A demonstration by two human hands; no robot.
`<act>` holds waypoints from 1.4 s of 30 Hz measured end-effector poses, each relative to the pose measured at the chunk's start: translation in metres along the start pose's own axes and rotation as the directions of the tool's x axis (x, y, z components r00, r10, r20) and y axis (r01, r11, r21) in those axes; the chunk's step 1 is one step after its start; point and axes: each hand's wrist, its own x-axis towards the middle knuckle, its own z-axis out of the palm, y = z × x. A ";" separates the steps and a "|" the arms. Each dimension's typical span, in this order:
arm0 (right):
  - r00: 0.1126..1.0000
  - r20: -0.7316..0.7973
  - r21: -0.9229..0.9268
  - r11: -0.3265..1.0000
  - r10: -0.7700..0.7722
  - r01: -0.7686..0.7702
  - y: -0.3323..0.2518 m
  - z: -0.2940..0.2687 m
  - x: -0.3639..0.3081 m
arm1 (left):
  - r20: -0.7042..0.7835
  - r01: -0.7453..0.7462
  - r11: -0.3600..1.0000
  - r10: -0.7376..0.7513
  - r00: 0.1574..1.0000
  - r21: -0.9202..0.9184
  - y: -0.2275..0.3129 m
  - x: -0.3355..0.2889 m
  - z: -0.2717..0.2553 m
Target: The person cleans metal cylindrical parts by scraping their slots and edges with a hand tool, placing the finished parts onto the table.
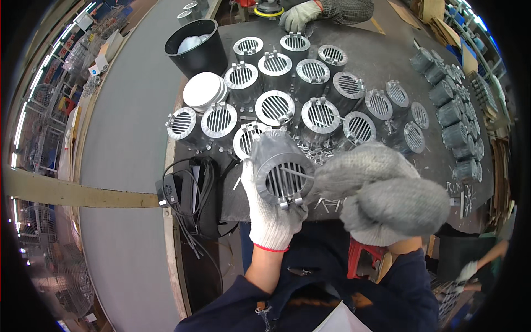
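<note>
Head view: a silver-grey metal cylinder [279, 155] is gripped by the white-gloved left hand [271, 218] above the worktop's [395, 55] near edge; the grey-gloved right hand [384, 191] is blurred just beside it, grip impossible to tell. Its slatted end [285, 183] seems to be being worked on, steadiness being called for. Similar slatted cylinders [321, 115] are spread beyond; at left, a long grey surface [121, 127] is seen.

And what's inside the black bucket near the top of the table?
Inside the black bucket, a few rounded white pieces show. They and the near wall cover the bottom, so anything underneath can't be seen.
</note>
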 end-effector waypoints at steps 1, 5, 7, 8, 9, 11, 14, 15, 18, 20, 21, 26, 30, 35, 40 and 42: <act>0.997 0.045 0.087 0.994 0.062 -0.066 -0.001 -0.002 -0.001 | 0.016 0.018 1.000 -0.018 1.000 0.001 0.002 0.001 0.000; 0.962 -0.269 0.056 0.998 0.041 -0.027 -0.011 0.003 -0.002 | 0.006 0.189 0.936 -0.197 0.980 -0.297 0.005 0.000 -0.002; 0.943 -0.329 0.024 0.999 0.044 -0.038 -0.014 0.006 -0.004 | 0.003 0.132 0.953 -0.136 0.991 -0.274 0.003 -0.001 -0.001; 0.957 -0.276 0.036 0.996 0.085 -0.078 -0.014 0.007 -0.007 | 0.009 0.157 0.913 -0.166 0.986 -0.377 0.002 -0.001 0.000; 0.967 -0.222 0.045 0.992 0.126 -0.119 -0.013 0.008 -0.010 | 0.008 0.179 0.898 -0.193 0.981 -0.402 0.001 -0.002 0.000; 0.972 -0.108 0.055 0.978 0.208 -0.203 -0.008 0.009 -0.018 | 0.001 0.167 0.894 -0.183 0.983 -0.415 -0.001 -0.001 0.002; 0.939 -0.016 0.324 0.891 0.342 -0.319 -0.001 0.011 -0.027 | -0.018 0.063 0.923 -0.076 0.997 -0.379 -0.007 0.006 0.000; 0.951 0.003 0.354 0.889 0.309 -0.290 0.000 0.010 -0.027 | -0.023 0.029 0.930 -0.041 0.999 -0.366 -0.009 0.008 -0.001; 0.973 0.075 0.198 0.953 0.219 -0.229 0.002 0.009 -0.020 | -0.001 -0.019 0.963 0.020 1.000 -0.268 -0.015 0.013 -0.010; 0.974 0.128 0.181 0.961 0.187 -0.208 0.001 0.008 -0.007 | 0.027 -0.063 0.986 0.068 0.997 -0.151 -0.017 0.011 -0.017; 0.984 0.127 0.115 0.984 0.123 -0.138 0.000 0.007 0.000 | 0.043 -0.100 0.992 0.104 0.994 -0.076 -0.018 0.009 -0.019; 0.981 0.113 -0.142 0.975 -0.156 0.171 0.000 0.017 0.041 | 0.130 -0.017 0.982 0.042 0.991 -0.189 -0.017 0.002 -0.020; 0.949 0.110 -0.271 0.910 -0.294 0.314 0.000 0.017 0.048 | 0.000 -0.160 0.985 0.160 0.987 -0.057 -0.025 0.008 -0.017; 0.998 0.023 -0.168 0.984 -0.057 0.060 -0.015 -0.013 0.008 | 0.213 0.032 0.907 0.064 0.975 -0.419 -0.020 0.016 -0.026; 0.986 -0.153 -0.017 0.998 0.060 -0.063 -0.019 -0.021 -0.022 | 0.404 0.291 0.757 -0.038 0.914 -0.585 -0.011 0.004 -0.024; 0.963 -0.254 0.000 0.996 0.084 -0.087 -0.019 -0.016 -0.028 | 0.055 -0.018 0.971 0.032 0.998 -0.240 -0.012 0.002 -0.018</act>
